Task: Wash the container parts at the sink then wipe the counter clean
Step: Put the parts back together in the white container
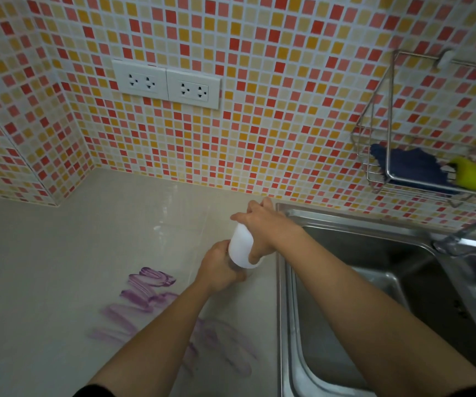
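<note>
A white container [240,247] is tilted over the beige counter [59,267], just left of the steel sink [359,282]. My right hand [259,222] grips its upper part, fingers curled round it. My left hand [219,267] grips its lower end, where a clear part seems to sit, mostly hidden by my fingers. Purple smears [145,293] streak the counter below and left of my hands.
A wire rack [388,156] on the tiled wall holds a dark blue cloth [414,167] and a yellow sponge [474,176]. A faucet [465,233] sticks out at the right over the sink. Two wall sockets [166,84] sit above the counter.
</note>
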`<action>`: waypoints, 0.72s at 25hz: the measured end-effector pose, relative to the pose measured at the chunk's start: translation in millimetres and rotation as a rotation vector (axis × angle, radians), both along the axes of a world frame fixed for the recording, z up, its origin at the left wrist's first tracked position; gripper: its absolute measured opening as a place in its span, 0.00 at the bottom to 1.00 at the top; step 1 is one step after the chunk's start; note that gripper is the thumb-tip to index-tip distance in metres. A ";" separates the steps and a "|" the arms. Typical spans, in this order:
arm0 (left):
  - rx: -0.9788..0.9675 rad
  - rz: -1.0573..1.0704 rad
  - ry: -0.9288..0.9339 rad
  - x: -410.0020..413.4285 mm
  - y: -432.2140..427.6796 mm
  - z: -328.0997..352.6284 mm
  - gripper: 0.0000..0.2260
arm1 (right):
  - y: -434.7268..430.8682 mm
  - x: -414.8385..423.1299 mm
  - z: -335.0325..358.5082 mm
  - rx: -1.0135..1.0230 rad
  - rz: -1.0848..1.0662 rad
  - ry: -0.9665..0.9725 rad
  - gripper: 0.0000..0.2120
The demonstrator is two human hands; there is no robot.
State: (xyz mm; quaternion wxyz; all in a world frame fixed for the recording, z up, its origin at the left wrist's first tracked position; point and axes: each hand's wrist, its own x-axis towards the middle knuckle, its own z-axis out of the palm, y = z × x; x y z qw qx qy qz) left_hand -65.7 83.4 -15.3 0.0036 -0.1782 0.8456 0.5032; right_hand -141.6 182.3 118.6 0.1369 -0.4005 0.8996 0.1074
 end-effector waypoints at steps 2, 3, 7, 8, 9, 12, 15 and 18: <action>0.036 0.020 -0.008 0.4 -3.1 -0.3 0.30 | -1.0 -1.4 -2.4 0.012 -0.001 -0.001 0.45; 0.045 0.028 -0.009 1.1 -4.8 -1.1 0.31 | 0.0 -2.5 -4.5 -0.025 -0.015 -0.033 0.46; 0.043 0.014 0.022 4.7 -7.7 -0.3 0.27 | 12.3 -6.7 -13.8 -0.292 -0.083 -0.244 0.50; 0.044 0.012 0.025 4.6 -8.4 -0.4 0.27 | 16.0 -7.5 -16.6 -0.369 -0.095 -0.289 0.50; 0.049 0.008 0.026 4.6 -9.4 -0.6 0.28 | 19.2 -8.0 -20.3 -0.447 -0.113 -0.334 0.49; 0.063 0.005 0.020 4.9 -13.2 -1.9 0.33 | 27.3 -8.9 -33.9 -0.675 -0.240 -0.550 0.43; 0.073 -0.020 0.026 3.6 -15.4 -1.6 0.33 | 39.1 -10.9 -48.7 -0.846 -0.395 -0.791 0.39; 0.068 -0.038 0.028 1.3 -18.8 -3.7 0.33 | 44.9 -9.3 -55.1 -0.895 -0.406 -0.814 0.36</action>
